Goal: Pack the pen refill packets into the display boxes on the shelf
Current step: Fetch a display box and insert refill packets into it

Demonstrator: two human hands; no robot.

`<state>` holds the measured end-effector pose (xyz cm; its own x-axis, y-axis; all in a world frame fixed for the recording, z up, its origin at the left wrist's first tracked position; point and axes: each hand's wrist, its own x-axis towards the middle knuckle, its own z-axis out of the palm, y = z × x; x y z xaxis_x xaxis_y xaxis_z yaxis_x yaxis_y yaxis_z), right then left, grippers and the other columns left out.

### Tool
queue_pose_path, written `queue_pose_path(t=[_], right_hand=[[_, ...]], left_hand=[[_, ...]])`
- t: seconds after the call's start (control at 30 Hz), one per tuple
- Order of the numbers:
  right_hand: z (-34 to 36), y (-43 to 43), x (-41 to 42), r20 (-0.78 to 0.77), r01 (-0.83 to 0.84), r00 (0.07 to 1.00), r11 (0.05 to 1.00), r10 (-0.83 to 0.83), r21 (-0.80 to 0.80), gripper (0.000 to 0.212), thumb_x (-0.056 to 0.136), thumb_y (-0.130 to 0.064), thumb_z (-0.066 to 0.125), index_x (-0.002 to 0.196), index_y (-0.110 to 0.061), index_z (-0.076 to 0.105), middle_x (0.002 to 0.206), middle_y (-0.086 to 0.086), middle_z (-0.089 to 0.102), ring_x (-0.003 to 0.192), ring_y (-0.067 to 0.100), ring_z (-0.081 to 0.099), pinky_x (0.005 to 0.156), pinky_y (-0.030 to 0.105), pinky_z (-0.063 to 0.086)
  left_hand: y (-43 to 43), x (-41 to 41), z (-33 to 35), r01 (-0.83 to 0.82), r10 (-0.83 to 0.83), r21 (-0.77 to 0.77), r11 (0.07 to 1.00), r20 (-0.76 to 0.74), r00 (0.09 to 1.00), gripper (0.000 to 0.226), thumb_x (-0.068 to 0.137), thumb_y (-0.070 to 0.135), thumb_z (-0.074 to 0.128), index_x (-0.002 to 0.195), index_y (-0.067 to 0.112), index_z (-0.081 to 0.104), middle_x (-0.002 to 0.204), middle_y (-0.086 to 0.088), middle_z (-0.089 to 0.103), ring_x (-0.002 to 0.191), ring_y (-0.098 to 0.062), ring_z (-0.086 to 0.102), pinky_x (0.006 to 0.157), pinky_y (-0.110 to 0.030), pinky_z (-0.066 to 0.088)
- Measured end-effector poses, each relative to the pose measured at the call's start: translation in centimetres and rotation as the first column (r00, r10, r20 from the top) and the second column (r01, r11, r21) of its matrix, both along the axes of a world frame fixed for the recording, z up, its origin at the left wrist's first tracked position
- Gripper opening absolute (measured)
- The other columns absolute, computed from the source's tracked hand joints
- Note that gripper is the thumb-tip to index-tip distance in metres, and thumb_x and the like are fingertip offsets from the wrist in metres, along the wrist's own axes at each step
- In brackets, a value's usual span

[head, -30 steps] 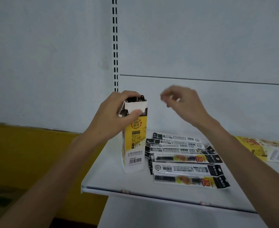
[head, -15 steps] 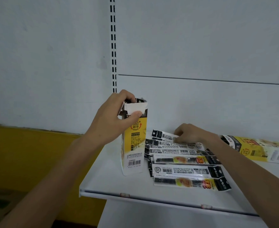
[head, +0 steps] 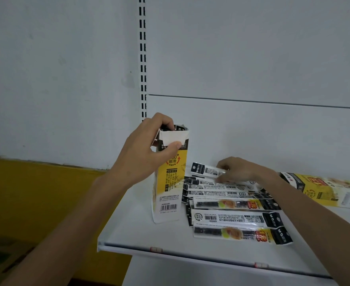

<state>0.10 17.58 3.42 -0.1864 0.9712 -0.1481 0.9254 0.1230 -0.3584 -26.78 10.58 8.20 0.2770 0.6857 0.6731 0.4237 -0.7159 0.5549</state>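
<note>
The left hand [head: 147, 149] holds the top of a tall yellow-and-white cardboard display box [head: 170, 195], which stands upright near the left end of the white metal shelf [head: 133, 230]. Its grip is wrapped round the open mouth of the box. The thumb presses the folded white flap against the near face and the fingers curl over the far rim. Dark packet ends show inside the opening.

Just right of the box, a loose pile of long, narrow plastic pen refill packets [head: 231, 219] lies flat on the shelf, overlapping one another. Some show white barcoded backs and others show yellow-and-black printed fronts. The nearest one lies close to the shelf's front edge.

The right hand [head: 242, 170] is at the far side of the pile, by the back panel. Its grip pinches the farthest packet [head: 206, 169], a white-backed strip whose black end points left, with the fingers curled on top of it. Whether that strip is raised off the pile cannot be told.

Farther right, a second yellow-and-white carton [head: 330, 190] lies flat on its side on the shelf, partly hidden by the right forearm. A white slotted upright [head: 142, 58] runs up the back panel, and a yellow wall [head: 36, 193] shows at the left.
</note>
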Motion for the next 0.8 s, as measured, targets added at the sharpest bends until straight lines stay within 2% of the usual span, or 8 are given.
queue_pose_path(t=[0.13,0.2,0.27,0.33,0.47,0.6,0.7,0.8], right_hand=[[0.2,-0.1,-0.1,-0.053,-0.019,0.998,1.000,0.019,-0.004,0.009,0.082,-0.025,0.069,0.077,-0.018,0.065,0.068,-0.009,0.061,0.063,0.007,0.052,0.061,0.023,0.036],[0.5,-0.2,0.0,-0.097,-0.013,0.995,0.999,0.016,0.029,0.014,0.082,-0.022,0.069,0.068,-0.021,0.064,0.059,-0.011,0.055,0.057,0.006,0.047,0.057,0.023,0.032],[1.1,-0.3,0.1,-0.143,0.003,0.990,0.999,0.005,0.054,0.014,0.081,-0.020,0.070,0.069,-0.021,0.064,0.063,-0.007,0.059,0.060,0.009,0.050,0.060,0.024,0.034],[1.8,-0.3,0.2,-0.176,0.011,0.984,0.999,-0.002,0.049,0.009,0.080,-0.020,0.070,0.079,-0.012,0.066,0.075,0.003,0.066,0.065,0.015,0.058,0.061,0.024,0.042],[2.9,-0.5,0.4,-0.278,0.039,0.960,0.998,-0.025,0.044,0.014,0.080,-0.018,0.071,0.083,-0.009,0.062,0.078,0.004,0.069,0.061,0.016,0.065,0.048,0.019,0.048],[3.2,-0.3,0.4,-0.341,0.083,0.939,0.989,-0.037,0.119,0.016,0.078,-0.015,0.073,0.087,-0.007,0.062,0.077,0.002,0.064,0.068,0.018,0.059,0.059,0.023,0.044],[3.4,-0.1,0.3,-0.296,0.114,0.954,0.967,-0.043,0.228,0.015,0.081,-0.020,0.070,0.083,-0.007,0.062,0.074,0.005,0.058,0.070,0.022,0.054,0.069,0.030,0.040],[4.8,-0.4,-0.5,-0.397,0.163,0.918,0.930,-0.021,0.328,0.021,0.083,-0.025,0.067,0.078,-0.006,0.061,0.073,0.012,0.057,0.071,0.023,0.052,0.069,0.032,0.038]], left_hand=[[-0.2,0.0,0.1,0.011,-0.011,-0.005,1.000,-0.003,1.000,0.025,0.075,0.041,0.054,0.093,0.051,0.041,0.098,0.011,0.056,0.090,-0.010,0.059,0.078,-0.032,0.054],[-0.2,-0.1,0.2,0.008,-0.008,-0.011,1.000,-0.009,1.000,0.030,0.075,0.042,0.053,0.097,0.057,0.040,0.099,0.012,0.056,0.091,-0.010,0.059,0.077,-0.030,0.054],[-0.2,-0.2,0.3,0.003,-0.003,-0.015,1.000,-0.012,1.000,0.035,0.074,0.043,0.053,0.101,0.059,0.038,0.101,0.014,0.055,0.091,-0.010,0.059,0.077,-0.028,0.055],[-0.2,-0.3,0.3,0.005,-0.005,-0.021,1.000,-0.009,1.000,0.038,0.074,0.043,0.053,0.105,0.059,0.037,0.102,0.012,0.056,0.093,-0.011,0.060,0.078,-0.030,0.055],[-0.2,-0.2,0.3,0.017,-0.017,-0.017,1.000,-0.008,1.000,0.040,0.074,0.043,0.054,0.109,0.057,0.040,0.105,0.004,0.057,0.094,-0.012,0.060,0.079,-0.033,0.054],[-0.2,-0.2,0.4,0.022,-0.022,-0.002,1.000,0.000,1.000,0.029,0.074,0.040,0.054,0.097,0.052,0.043,0.100,0.007,0.055,0.092,-0.010,0.058,0.076,-0.027,0.053],[-0.2,-0.3,0.3,0.018,-0.018,-0.001,1.000,0.002,1.000,0.021,0.074,0.040,0.054,0.091,0.045,0.044,0.096,0.008,0.055,0.089,-0.012,0.059,0.073,-0.024,0.053],[-0.2,-0.2,0.2,0.008,-0.008,0.000,1.000,0.003,1.000,0.017,0.073,0.040,0.054,0.086,0.043,0.043,0.094,0.011,0.053,0.088,-0.013,0.059,0.072,-0.025,0.053]])
